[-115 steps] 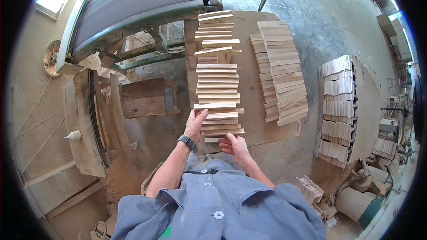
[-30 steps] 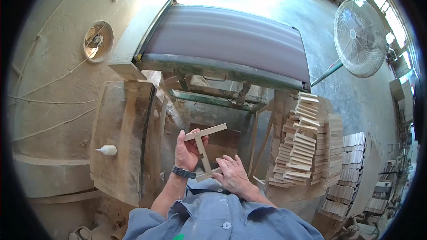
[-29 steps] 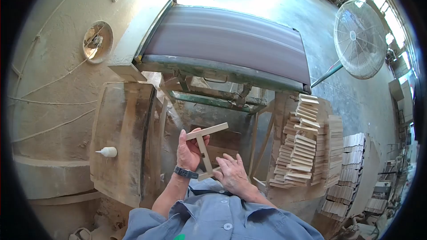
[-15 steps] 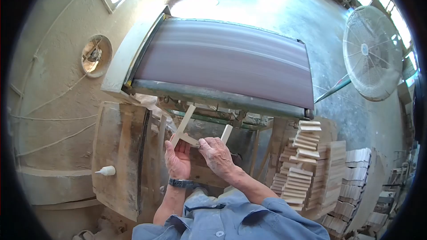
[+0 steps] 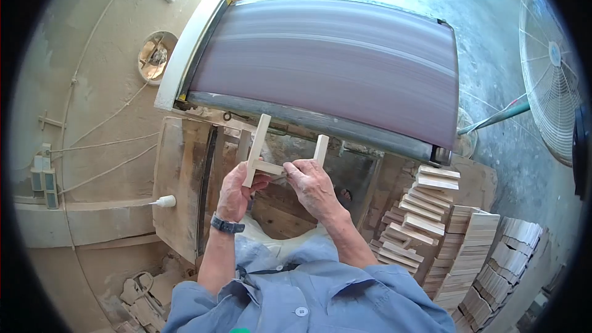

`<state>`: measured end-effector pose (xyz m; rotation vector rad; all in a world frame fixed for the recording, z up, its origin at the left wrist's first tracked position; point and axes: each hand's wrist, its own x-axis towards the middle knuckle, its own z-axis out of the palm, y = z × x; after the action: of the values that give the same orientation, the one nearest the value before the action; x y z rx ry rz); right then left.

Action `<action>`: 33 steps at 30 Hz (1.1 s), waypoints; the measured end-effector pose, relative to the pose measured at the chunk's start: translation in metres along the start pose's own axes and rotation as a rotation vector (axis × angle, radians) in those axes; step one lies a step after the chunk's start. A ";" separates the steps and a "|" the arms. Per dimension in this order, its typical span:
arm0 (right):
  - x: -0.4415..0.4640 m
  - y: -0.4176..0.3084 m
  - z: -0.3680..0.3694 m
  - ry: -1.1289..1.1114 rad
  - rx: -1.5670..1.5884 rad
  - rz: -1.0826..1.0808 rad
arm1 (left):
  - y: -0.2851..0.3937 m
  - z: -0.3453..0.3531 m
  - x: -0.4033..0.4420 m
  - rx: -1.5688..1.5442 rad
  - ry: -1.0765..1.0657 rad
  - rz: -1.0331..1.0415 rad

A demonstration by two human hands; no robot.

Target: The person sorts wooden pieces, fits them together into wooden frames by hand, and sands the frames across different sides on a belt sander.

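Note:
An H-shaped frame point(image 5: 259, 140) of pale wood hangs level between my two hands, in front of the belt sander. My left hand point(image 5: 237, 192) grips it around the lower end of the long left bar, thumb on the outside and fingers beneath. My right hand point(image 5: 311, 190) has its fingers closed on the frame near the right bar, with the thumb by the crossbar. Part of the right bar is hidden behind the right hand. Beyond the frame lies the sander's wide purplish-brown belt point(image 5: 327, 68), streaked as if running.
Stacked wooden pieces point(image 5: 416, 209) stand at the right, beside more bundled slats point(image 5: 502, 271). On the left, a wooden board point(image 5: 182, 166) carries a white nozzle bottle point(image 5: 164, 201). A large fan point(image 5: 555, 55) stands at the far right. Cords run along the left wall.
The frame and both hands have come up closer to the sander's front edge. The frame has turned so its left bar stands more upright. The head view has shifted too.

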<state>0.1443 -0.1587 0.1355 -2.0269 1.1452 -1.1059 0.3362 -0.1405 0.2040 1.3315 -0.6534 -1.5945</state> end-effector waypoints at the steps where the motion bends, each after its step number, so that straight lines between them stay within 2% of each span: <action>1: -0.001 0.002 -0.006 -0.003 0.001 -0.016 | 0.000 0.004 0.001 0.007 -0.005 -0.001; 3: -0.001 0.004 -0.015 0.015 -0.013 -0.012 | 0.003 0.011 0.006 0.202 0.045 0.009; 10: -0.007 0.003 -0.038 0.172 -0.036 0.038 | 0.017 0.049 0.020 0.432 0.009 0.126; 16: -0.019 0.005 -0.066 0.316 -0.062 0.088 | 0.024 0.085 0.037 0.532 -0.068 0.118; 18: -0.022 0.013 -0.070 0.335 -0.107 0.118 | 0.026 0.096 0.050 0.551 -0.120 0.017; 22: -0.022 0.025 -0.072 0.393 -0.202 0.191 | 0.027 0.115 0.069 0.662 -0.155 -0.014; 28: -0.007 0.042 -0.064 0.462 -0.265 0.261 | 0.016 0.111 0.123 0.531 -0.289 0.029; 30: 0.002 0.052 -0.054 0.489 -0.307 0.244 | 0.016 0.106 0.142 0.432 -0.406 0.071; 33: 0.022 0.064 -0.033 0.542 -0.359 0.223 | 0.017 0.090 0.165 0.422 -0.392 0.099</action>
<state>0.0954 -0.2110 0.1108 -1.8279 1.9081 -1.4615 0.2590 -0.3088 0.1676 1.2591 -1.3343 -1.7102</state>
